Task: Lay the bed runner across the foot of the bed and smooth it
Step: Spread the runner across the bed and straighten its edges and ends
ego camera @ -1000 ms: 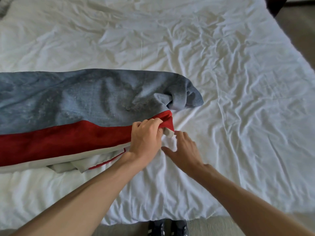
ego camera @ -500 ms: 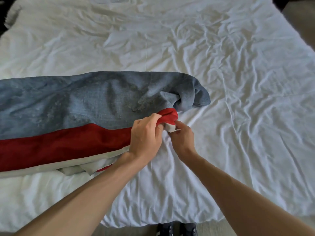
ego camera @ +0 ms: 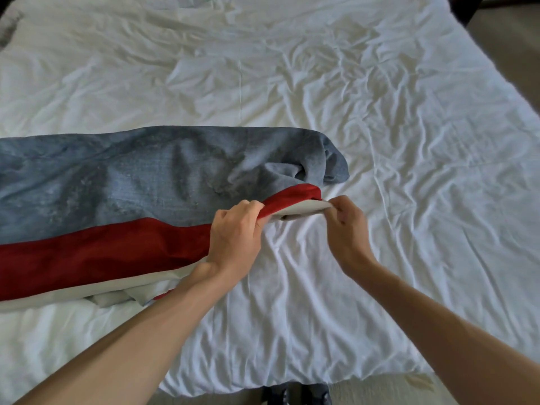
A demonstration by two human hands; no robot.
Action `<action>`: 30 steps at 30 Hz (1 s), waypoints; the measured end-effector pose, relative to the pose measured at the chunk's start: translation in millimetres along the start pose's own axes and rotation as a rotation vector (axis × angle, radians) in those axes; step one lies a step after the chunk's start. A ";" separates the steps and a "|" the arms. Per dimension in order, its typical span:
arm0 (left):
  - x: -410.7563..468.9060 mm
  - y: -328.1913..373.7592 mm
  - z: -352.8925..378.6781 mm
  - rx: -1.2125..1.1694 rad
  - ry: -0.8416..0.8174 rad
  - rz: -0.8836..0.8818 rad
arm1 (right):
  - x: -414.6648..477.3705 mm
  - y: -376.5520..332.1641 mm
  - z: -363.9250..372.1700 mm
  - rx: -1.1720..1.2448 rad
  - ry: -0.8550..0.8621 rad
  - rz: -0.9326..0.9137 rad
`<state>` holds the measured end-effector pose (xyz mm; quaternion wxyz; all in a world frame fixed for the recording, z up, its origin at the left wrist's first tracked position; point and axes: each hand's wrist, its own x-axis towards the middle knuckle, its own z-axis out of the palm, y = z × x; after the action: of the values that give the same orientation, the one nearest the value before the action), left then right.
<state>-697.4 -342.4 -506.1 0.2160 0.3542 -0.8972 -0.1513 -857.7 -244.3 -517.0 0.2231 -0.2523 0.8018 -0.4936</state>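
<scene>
Both hands are on the bed runner [ego camera: 131,185] now. The left hand [ego camera: 233,238] has its fingers curled over the near edge, bunching the red band [ego camera: 102,252]. The right hand [ego camera: 346,229], just beside it, pinches the white lining [ego camera: 304,207] where the cloth's end turns up. A short span of hem hangs between the two grips, lifted just off the bed [ego camera: 409,141].

Everything else of the runner lies to the left of the left hand, stretched out flat-ish and running past the edge of view. Just beyond the right hand's knuckles the grey-blue end is crumpled and rolled in on itself. To the right of the right hand there is no runner, only the creased white cover [ego camera: 292,302].

By the look of it this is soft, limp cloth of middling weight. It sags between the grips, folds wherever it is let go, and is in no way fragile. The weave looks coarse enough not to slip from a pinch.

The best hold is probably right where they are, on the hem near the end. With the hands spread wider, the crumpled corner can open as the cloth is drawn rightward. The risk is the loose cover underneath, which may ruck up and drag along with it.
</scene>
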 end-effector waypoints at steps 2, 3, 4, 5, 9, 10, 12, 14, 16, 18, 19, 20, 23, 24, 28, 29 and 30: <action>-1.3 1.0 7.2 0.093 -0.016 0.043 | 0.8 -7.1 -16.0 0.016 0.003 -0.032; -1.7 1.7 10.7 0.121 -0.025 0.051 | -1.5 -10.0 -20.7 0.032 -0.006 -0.046; -1.9 2.8 14.0 0.144 -0.030 0.047 | -4.5 -10.5 -22.7 0.038 -0.021 -0.050; -2.5 3.9 16.9 0.174 -0.031 0.035 | -7.5 -9.0 -22.3 0.029 -0.041 -0.045; -12.8 9.8 19.4 0.244 0.039 -0.032 | -10.9 2.2 -13.6 -0.092 -0.116 0.005; -18.1 13.6 19.2 0.195 0.062 0.001 | -10.2 3.9 -12.0 -0.137 -0.123 0.006; -31.2 25.7 21.4 0.072 0.044 0.104 | -9.9 6.3 -10.7 -0.208 -0.121 -0.012; -41.5 37.6 28.8 -0.011 -0.041 0.079 | -12.4 5.7 -10.2 -0.248 -0.108 -0.046; -44.5 48.1 39.7 -0.080 -0.118 -0.060 | -15.6 2.0 -10.5 -0.274 -0.096 -0.085; -41.5 56.8 50.5 -0.119 -0.142 -0.181 | -17.6 -3.6 -9.6 -0.291 -0.087 -0.155; -38.4 59.9 54.3 -0.118 -0.139 -0.230 | -18.5 -7.5 -9.4 -0.291 -0.097 -0.199; -34.7 62.6 56.1 -0.106 -0.133 -0.275 | -19.7 -11.1 -9.1 -0.277 -0.121 -0.245; -23.7 65.5 55.0 -0.112 -0.109 -0.428 | -26.8 -14.0 -8.8 -0.182 -0.181 -0.304; -21.2 64.8 53.4 -0.148 -0.083 -0.464 | -29.5 -10.4 -8.6 -0.135 -0.156 -0.272; -11.0 70.6 42.7 -0.354 0.024 -0.567 | -44.7 20.3 -1.7 -0.214 -0.078 -0.016; -7.4 75.2 39.4 -0.402 0.034 -0.581 | -48.2 27.6 3.7 -0.277 -0.143 0.024; -3.0 81.1 35.1 -0.439 0.038 -0.581 | -51.3 32.0 10.3 -0.332 -0.217 0.036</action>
<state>-759.1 -279.0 -502.7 0.2515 0.5420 -0.7013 -0.3888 -817.7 -206.9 -544.6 0.2725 -0.3230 0.8479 -0.3202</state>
